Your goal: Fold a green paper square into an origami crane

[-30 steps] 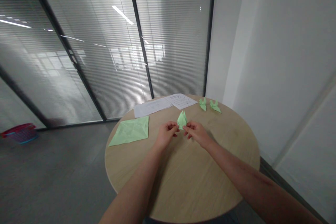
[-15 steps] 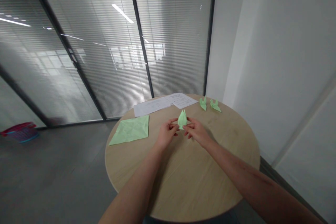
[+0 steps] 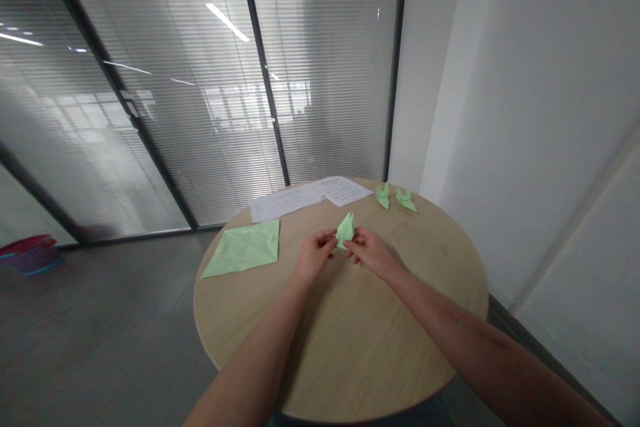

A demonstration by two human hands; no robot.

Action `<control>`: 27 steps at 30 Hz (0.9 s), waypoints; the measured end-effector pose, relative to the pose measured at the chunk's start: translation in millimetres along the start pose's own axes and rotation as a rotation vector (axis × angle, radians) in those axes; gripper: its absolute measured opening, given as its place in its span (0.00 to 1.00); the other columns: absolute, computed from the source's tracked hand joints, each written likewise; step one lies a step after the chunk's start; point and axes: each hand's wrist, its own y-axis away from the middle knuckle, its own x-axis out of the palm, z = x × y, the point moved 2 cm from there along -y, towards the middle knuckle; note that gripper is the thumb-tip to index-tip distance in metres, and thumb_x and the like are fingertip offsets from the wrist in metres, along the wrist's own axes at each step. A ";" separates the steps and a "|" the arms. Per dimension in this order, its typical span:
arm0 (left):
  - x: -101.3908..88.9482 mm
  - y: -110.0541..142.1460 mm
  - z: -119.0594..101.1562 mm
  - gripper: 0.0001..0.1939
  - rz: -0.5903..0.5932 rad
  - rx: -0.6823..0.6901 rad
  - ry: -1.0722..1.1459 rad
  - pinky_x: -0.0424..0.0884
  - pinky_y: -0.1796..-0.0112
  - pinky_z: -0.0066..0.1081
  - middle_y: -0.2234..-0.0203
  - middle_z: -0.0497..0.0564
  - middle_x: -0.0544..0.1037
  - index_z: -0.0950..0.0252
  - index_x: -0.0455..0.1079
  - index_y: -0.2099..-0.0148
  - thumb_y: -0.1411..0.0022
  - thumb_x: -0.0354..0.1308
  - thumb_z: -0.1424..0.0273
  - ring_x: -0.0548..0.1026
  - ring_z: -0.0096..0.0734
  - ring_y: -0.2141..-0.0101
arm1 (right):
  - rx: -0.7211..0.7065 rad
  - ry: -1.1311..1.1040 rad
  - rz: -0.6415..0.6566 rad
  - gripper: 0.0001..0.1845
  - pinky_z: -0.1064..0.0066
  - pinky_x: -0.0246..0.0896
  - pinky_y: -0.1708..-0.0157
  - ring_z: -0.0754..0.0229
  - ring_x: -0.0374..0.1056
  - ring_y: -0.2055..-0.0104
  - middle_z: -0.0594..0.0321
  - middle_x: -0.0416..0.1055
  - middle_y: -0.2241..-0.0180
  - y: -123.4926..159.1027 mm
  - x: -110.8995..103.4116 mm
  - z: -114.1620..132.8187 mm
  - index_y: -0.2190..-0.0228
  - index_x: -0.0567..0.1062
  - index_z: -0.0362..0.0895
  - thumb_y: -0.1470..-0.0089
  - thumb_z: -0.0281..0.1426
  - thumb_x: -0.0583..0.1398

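A small light green folded paper [image 3: 345, 230], an origami piece with two points at its top, stands upright between my hands above the table. My left hand [image 3: 316, 253] pinches its lower left edge between thumb and fingers. On the other side, my right hand [image 3: 369, 251] grips the lower right edge, thumb in front and fingers partly behind. Two finished-looking green origami cranes, one [image 3: 383, 195] left of the other [image 3: 406, 200], sit near the far right rim. A creased green paper sheet [image 3: 245, 248] lies flat to the left of my hands.
The round wooden table [image 3: 360, 353] carries everything. White printed sheets [image 3: 287, 201] overlap along its far edge. A red and blue basket [image 3: 31, 255] stands on the floor at far left. Behind the table are a glass partition with blinds [image 3: 330, 140] and a white wall [image 3: 550, 113].
The folded paper has turned and tilted slightly to the right in my fingers. Both hands keep hold of it. The view has shifted a little to the right.
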 end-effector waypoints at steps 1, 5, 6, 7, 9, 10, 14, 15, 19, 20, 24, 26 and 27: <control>-0.3 -0.1 0.5 0.24 -0.015 -0.006 0.010 0.72 0.73 0.28 0.67 0.55 0.81 0.69 0.74 0.47 0.46 0.63 0.64 0.75 0.31 0.71 | 0.000 -0.004 0.004 0.12 0.75 0.62 0.81 0.62 0.71 0.74 0.64 0.73 0.73 0.1 0.1 0.5 0.65 0.69 0.45 0.49 0.38 0.63; 1.7 0.3 -0.8 0.24 0.025 0.004 -0.011 0.71 0.73 0.28 0.67 0.54 0.80 0.68 0.74 0.47 0.45 0.61 0.64 0.75 0.31 0.71 | -0.005 -0.021 0.019 0.12 0.76 0.61 0.81 0.63 0.70 0.74 0.64 0.73 0.71 1.5 0.7 3.4 0.65 0.69 0.46 0.49 0.38 0.63; 2.7 0.6 -2.2 0.22 0.048 0.019 -0.030 0.71 0.73 0.27 0.67 0.54 0.81 0.68 0.75 0.48 0.44 0.60 0.64 0.75 0.31 0.71 | -0.008 -0.018 0.019 0.12 0.76 0.61 0.81 0.64 0.70 0.74 0.64 0.73 0.70 2.1 0.9 4.1 0.65 0.69 0.46 0.49 0.38 0.63; 3.5 1.1 -3.5 0.21 0.066 0.033 -0.047 0.71 0.73 0.27 0.66 0.54 0.81 0.67 0.76 0.50 0.44 0.59 0.64 0.75 0.31 0.70 | -0.011 -0.013 0.018 0.12 0.76 0.61 0.81 0.64 0.69 0.74 0.64 0.73 0.70 2.6 1.1 4.6 0.64 0.69 0.46 0.49 0.38 0.63; 4.5 1.7 -5.6 0.20 0.083 0.046 -0.063 0.70 0.73 0.27 0.65 0.54 0.81 0.66 0.77 0.51 0.43 0.58 0.63 0.75 0.32 0.70 | -0.012 0.000 0.018 0.12 0.76 0.61 0.81 0.64 0.68 0.75 0.64 0.72 0.71 3.5 1.6 5.3 0.64 0.69 0.46 0.48 0.38 0.62; 4.5 1.9 -6.0 0.19 0.079 0.044 -0.066 0.70 0.73 0.27 0.65 0.54 0.81 0.66 0.78 0.52 0.43 0.58 0.63 0.75 0.32 0.70 | -0.008 0.003 0.022 0.12 0.76 0.61 0.81 0.65 0.68 0.75 0.65 0.72 0.72 3.8 2.0 5.4 0.64 0.68 0.46 0.48 0.37 0.63; 3.2 1.2 -4.3 0.16 0.052 0.017 -0.077 0.70 0.75 0.27 0.70 0.53 0.80 0.68 0.79 0.61 0.44 0.59 0.61 0.73 0.30 0.74 | 0.015 0.016 0.037 0.12 0.77 0.60 0.82 0.66 0.65 0.78 0.67 0.70 0.74 4.9 3.1 5.7 0.64 0.68 0.45 0.48 0.37 0.63; 2.8 1.0 -3.6 0.16 0.046 0.010 -0.079 0.70 0.75 0.27 0.72 0.53 0.79 0.68 0.78 0.63 0.44 0.59 0.61 0.72 0.30 0.74 | 0.018 0.023 0.041 0.13 0.77 0.60 0.82 0.66 0.65 0.78 0.67 0.70 0.75 5.1 3.3 5.9 0.64 0.68 0.45 0.48 0.37 0.63; 1.5 0.8 -2.9 0.16 0.043 -0.011 -0.071 0.70 0.75 0.27 0.72 0.53 0.79 0.69 0.78 0.64 0.44 0.59 0.60 0.72 0.29 0.74 | 0.045 0.026 0.042 0.13 0.78 0.59 0.83 0.67 0.65 0.79 0.67 0.70 0.74 5.8 3.7 5.9 0.62 0.68 0.44 0.46 0.39 0.61; 0.9 1.0 -3.2 0.16 0.038 -0.013 -0.066 0.70 0.75 0.27 0.71 0.53 0.79 0.69 0.78 0.63 0.44 0.59 0.60 0.73 0.30 0.73 | 0.057 0.018 0.045 0.14 0.78 0.59 0.83 0.66 0.65 0.78 0.66 0.70 0.74 6.1 3.9 5.8 0.61 0.69 0.44 0.45 0.40 0.60; -1.7 1.6 -4.0 0.16 -0.005 -0.030 -0.031 0.71 0.75 0.26 0.69 0.55 0.79 0.70 0.77 0.61 0.44 0.59 0.61 0.74 0.31 0.71 | 0.088 0.021 0.101 0.15 0.77 0.59 0.83 0.67 0.65 0.80 0.64 0.71 0.74 7.3 4.5 6.4 0.64 0.72 0.42 0.44 0.42 0.58; -2.1 2.1 -4.1 0.17 -0.011 -0.039 -0.024 0.71 0.75 0.26 0.68 0.56 0.80 0.70 0.77 0.60 0.43 0.59 0.61 0.75 0.32 0.71 | 0.097 0.034 0.112 0.16 0.77 0.58 0.84 0.68 0.63 0.82 0.64 0.72 0.75 7.5 3.7 6.6 0.67 0.72 0.42 0.43 0.44 0.58; -1.9 2.4 -4.0 0.17 -0.005 -0.043 -0.023 0.71 0.75 0.26 0.68 0.56 0.80 0.70 0.77 0.60 0.43 0.59 0.61 0.75 0.32 0.70 | 0.101 0.038 0.108 0.17 0.77 0.57 0.84 0.68 0.63 0.82 0.64 0.72 0.76 7.4 3.1 6.4 0.69 0.72 0.42 0.43 0.44 0.58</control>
